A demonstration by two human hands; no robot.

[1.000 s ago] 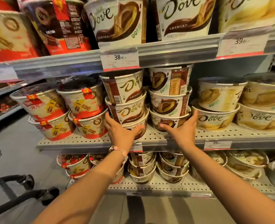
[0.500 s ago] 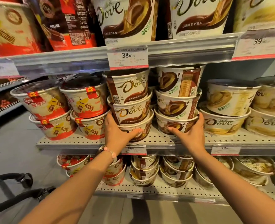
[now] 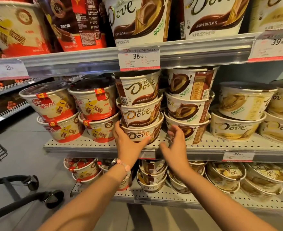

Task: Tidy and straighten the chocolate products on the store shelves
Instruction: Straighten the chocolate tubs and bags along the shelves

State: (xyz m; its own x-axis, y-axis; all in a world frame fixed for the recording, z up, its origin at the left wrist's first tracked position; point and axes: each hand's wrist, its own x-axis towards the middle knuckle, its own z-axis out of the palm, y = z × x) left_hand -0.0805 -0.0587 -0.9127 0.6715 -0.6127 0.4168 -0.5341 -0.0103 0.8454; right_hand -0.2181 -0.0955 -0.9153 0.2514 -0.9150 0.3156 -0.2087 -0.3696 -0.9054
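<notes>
A stack of three white-and-brown Dove chocolate tubs (image 3: 141,112) stands on the middle shelf (image 3: 90,145). My left hand (image 3: 129,144) cups the bottom tub of that stack (image 3: 141,133) from the left and underneath, thumb along its front base. A second stack of three Dove tubs (image 3: 189,104) stands just to the right. My right hand (image 3: 175,145) hovers with fingers spread in front of that stack's bottom tub (image 3: 194,132), just off it, holding nothing.
Red-and-cream wafer tubs (image 3: 74,112) fill the shelf's left side, gold Dove tubs (image 3: 242,114) the right. Larger tubs sit on the upper shelf (image 3: 70,60), more tubs on the lower shelf (image 3: 154,195). A cart's wheels (image 3: 54,197) stand on the floor at lower left.
The view has moved closer to the shelf. My right hand has come off the right stack's bottom tub and drawn back leftward with fingers spread. My left hand stays on the left stack's bottom tub.
</notes>
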